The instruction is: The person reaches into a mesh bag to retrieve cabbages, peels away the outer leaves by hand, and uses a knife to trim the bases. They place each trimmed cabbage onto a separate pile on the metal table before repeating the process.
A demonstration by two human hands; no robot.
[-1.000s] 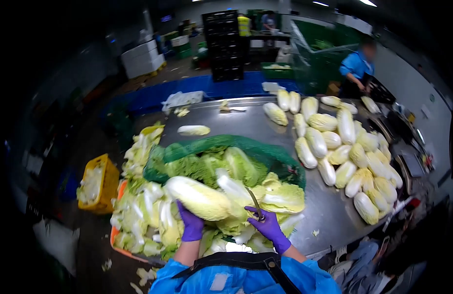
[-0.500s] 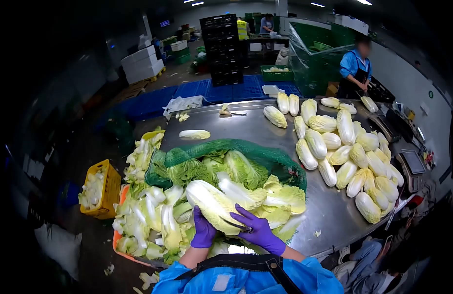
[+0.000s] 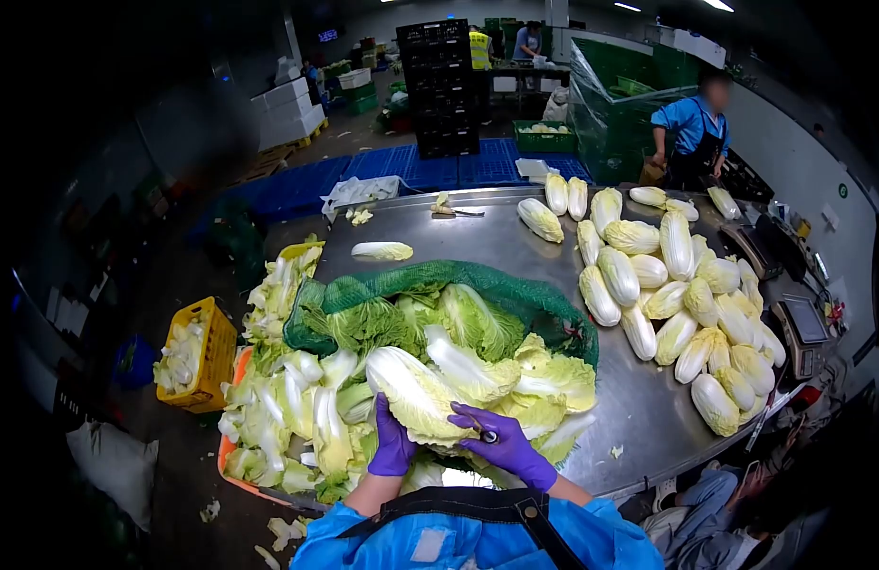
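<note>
Cabbage (image 3: 416, 391), pale green, crinkled leaves, white ribs, tilted, untrimmed

dim warehouse, blue pallets (image 3: 382, 169), steel table (image 3: 639, 408)

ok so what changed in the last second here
The right hand brought the knife down from blade-up to the base of the cabbage. The left hand kept its grip on it. The trimmed cabbages and green net sack stayed put.
</note>
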